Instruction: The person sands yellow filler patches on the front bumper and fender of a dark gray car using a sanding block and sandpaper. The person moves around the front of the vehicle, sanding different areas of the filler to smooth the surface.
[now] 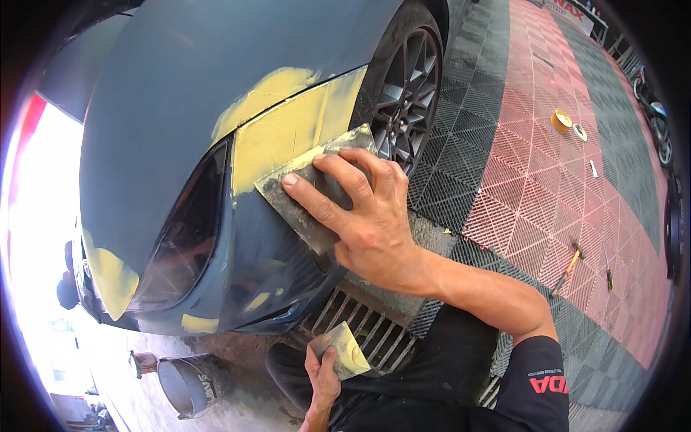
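My right hand (367,209) grips a wide, thin, smeared spreader (302,216), its fingers spread over the upper face. The spreader's far edge lies along yellow body filler (288,137) on the car's front fender, between the headlight (191,230) and the wheel (407,93). Lower down, near my lap, my left hand (324,374) pinches a smaller spreader (340,351) with a lump of yellow filler on its face. The dull blue-grey car (165,93) carries more filler patches on the hood edge and the bumper.
A grey bucket (188,389) stands on the floor below the bumper, beside a small can (144,363). Right, on red and black floor tiles, lie a hammer (568,268), an orange tape roll (561,121) and a white ring (580,132). A metal drain grate (360,327) lies beneath me.
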Tool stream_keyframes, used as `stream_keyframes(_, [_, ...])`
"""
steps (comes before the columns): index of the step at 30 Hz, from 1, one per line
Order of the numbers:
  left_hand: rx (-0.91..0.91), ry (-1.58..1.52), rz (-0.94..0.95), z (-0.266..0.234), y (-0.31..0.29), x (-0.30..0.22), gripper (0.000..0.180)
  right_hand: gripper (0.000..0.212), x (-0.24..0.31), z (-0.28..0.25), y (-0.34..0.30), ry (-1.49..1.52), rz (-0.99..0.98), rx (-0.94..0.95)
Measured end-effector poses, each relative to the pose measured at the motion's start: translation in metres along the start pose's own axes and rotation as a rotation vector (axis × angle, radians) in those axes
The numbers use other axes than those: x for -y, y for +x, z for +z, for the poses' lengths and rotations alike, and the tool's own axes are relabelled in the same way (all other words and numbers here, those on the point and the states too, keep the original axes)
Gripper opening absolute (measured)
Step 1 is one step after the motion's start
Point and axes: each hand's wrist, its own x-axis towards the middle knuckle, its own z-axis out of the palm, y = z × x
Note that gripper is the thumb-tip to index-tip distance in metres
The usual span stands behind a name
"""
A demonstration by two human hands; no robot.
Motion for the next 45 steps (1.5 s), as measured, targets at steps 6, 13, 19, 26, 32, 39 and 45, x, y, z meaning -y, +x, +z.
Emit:
stream_keyframes(6, [0.133, -0.299, -0.014, 0.062, 0.036, -0.061, 0.046, 0.069, 0.003, -0.063, -0.02, 0.238, -0.179, 0.14])
stream_keyframes(13, [0.781, -0.996, -0.347, 0.121, 0.083, -0.15, 0.04, 0.068, -0.001, -0.1, -0.059, 0.628, -0.474, 0.474])
stream_keyframes(19, [0.227, -0.828, -0.096, 0.097, 0.054, -0.185, 0.032, 0.071, -0.054, -0.099, -0.086, 0.107, -0.391, 0.462])
stream_keyframes(26, [0.039, -0.665, -0.011, 0.064, 0.032, -0.161, 0.039, 0.07, -0.052, -0.045, -0.015, -0.037, -0.161, -0.076])
stream_keyframes(32, [0.053, -0.584, -0.092, 0.056, 0.018, -0.122, 0.046, 0.053, -0.054, -0.006, 0.027, -0.101, -0.184, -0.254])
stream_keyframes(39, [0.014, -0.544, -0.152, 0.051, 0.012, -0.101, 0.048, 0.048, -0.049, 0.013, 0.037, -0.081, -0.181, -0.341])
stream_keyframes(45, [0.015, -0.534, -0.165, 0.052, 0.011, -0.098, 0.048, 0.051, -0.048, 0.017, 0.041, -0.075, -0.177, -0.341])
